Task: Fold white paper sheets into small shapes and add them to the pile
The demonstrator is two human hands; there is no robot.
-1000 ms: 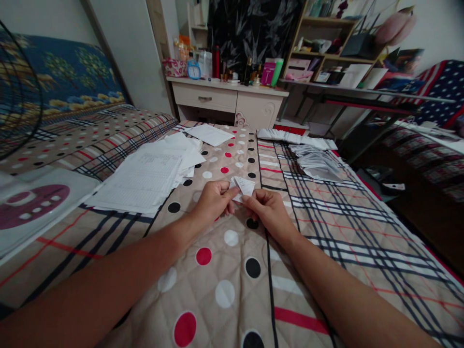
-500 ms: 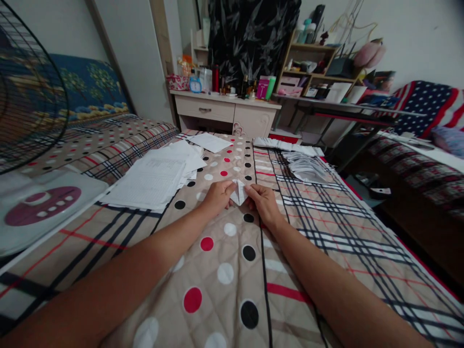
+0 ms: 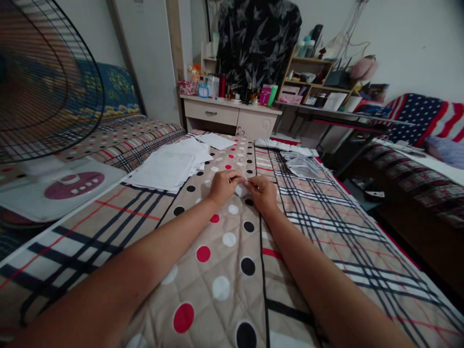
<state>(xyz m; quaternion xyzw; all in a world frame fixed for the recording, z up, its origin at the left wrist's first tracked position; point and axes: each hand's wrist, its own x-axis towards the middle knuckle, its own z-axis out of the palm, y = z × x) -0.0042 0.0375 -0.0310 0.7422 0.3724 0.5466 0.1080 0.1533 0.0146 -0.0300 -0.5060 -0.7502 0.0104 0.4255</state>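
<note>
Between my hands, above the patterned bed cover (image 3: 217, 261), is a small piece of folded white paper (image 3: 240, 190). My left hand (image 3: 225, 187) pinches it from the left, with thumb and forefinger at its upper edge. From the right, my right hand (image 3: 263, 192) pinches the same edge, and its fingertips almost meet those of the left. The fingers cover much of the paper, so its full shape is hidden. To the left of my hands lies a loose stack of white paper sheets (image 3: 163, 166). A pile of folded paper pieces (image 3: 300, 164) sits to the right.
A fan (image 3: 47, 82) stands at the left, its base (image 3: 76, 186) beside the bed. Behind the bed, a white dresser (image 3: 221, 113) carries bottles and boxes. A long folded paper strip (image 3: 284, 146) lies at the far right, near a desk with shelves (image 3: 315, 87).
Both hands have moved closer together, with the fingertips now meeting at the paper's upper edge. Less of the paper shows. The camera view has turned slightly left.
</note>
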